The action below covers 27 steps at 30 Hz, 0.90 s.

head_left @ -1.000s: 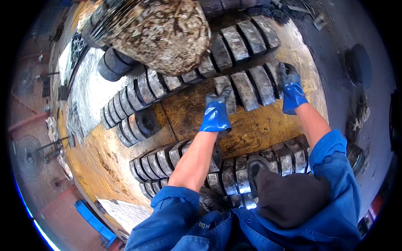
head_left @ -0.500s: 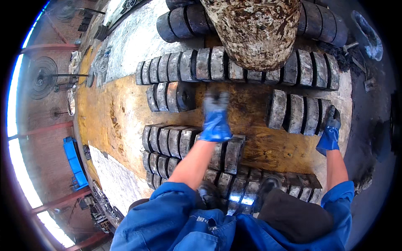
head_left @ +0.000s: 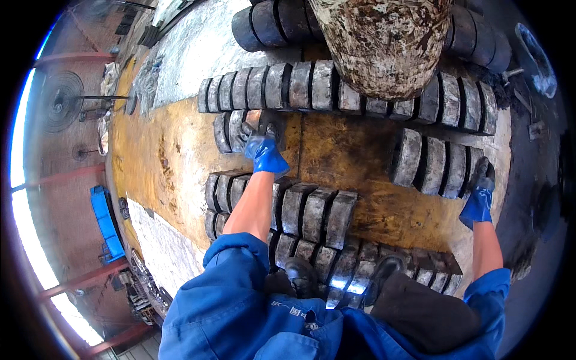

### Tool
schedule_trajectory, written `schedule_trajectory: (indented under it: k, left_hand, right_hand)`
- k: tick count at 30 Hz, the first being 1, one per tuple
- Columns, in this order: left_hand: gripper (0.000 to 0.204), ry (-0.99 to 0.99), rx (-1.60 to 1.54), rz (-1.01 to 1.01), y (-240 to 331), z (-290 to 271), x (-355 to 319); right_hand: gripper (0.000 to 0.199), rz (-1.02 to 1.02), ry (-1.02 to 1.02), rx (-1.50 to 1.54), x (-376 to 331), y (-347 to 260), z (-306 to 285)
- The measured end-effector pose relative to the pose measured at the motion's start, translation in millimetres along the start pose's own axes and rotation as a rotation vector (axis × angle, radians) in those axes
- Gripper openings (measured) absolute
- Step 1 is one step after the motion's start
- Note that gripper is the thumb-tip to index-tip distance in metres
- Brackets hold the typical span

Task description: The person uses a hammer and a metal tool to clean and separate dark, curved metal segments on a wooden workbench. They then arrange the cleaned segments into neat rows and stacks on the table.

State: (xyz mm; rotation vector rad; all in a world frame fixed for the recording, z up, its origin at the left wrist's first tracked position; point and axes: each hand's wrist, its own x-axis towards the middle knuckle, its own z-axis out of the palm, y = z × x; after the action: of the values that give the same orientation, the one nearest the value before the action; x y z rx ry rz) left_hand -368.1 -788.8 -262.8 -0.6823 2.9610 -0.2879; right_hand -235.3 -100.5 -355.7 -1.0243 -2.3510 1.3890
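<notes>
On the rusty platform (head_left: 180, 156), left hand (head_left: 265, 153) clamped on a grey metal disc (head_left: 271, 127), right hand (head_left: 480, 198) gripping the end disc (head_left: 483, 169) of another row.

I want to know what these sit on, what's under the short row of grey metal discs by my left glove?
Under the short row of grey metal discs, a worn yellow-brown board. The blue-gloved left hand covers its right end.

The mottled drum (head_left: 384, 42) above and between the hands is cut off by the picture's upper edge and hides part of the disc row (head_left: 288, 84) behind it. The left hand (head_left: 266, 153) covers the end of a short row of discs (head_left: 231, 129), so its grip cannot be told. Beside the right hand (head_left: 479, 198), the dark floor (head_left: 534, 198) shows only blurred scraps.
</notes>
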Motion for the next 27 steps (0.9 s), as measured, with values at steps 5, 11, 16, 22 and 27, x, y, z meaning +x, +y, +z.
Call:
schedule_trajectory:
  k: [5,11,16,22,27]
  left_hand:
    - [0.08,0.005,0.161,0.038,-5,-4,2]
    - [0.086,0.118,0.248,-0.028,7,0,-8]
    - [0.087,0.085,0.122,-0.081,2,-7,0]
    - [0.085,0.007,-0.111,-0.146,-4,-26,11]
    - [0.077,0.041,-0.435,-0.081,-27,-41,19]
  right_hand:
    - [0.04,0.121,-0.035,0.082,-25,-46,7]
    - [0.035,0.084,-0.04,0.11,-18,-31,4]
    - [0.032,0.066,-0.054,0.18,-10,-22,8]
    - [0.049,-0.004,-0.02,-0.064,1,-10,4]
    - [0.053,-0.02,-0.072,-0.116,-2,-20,0]
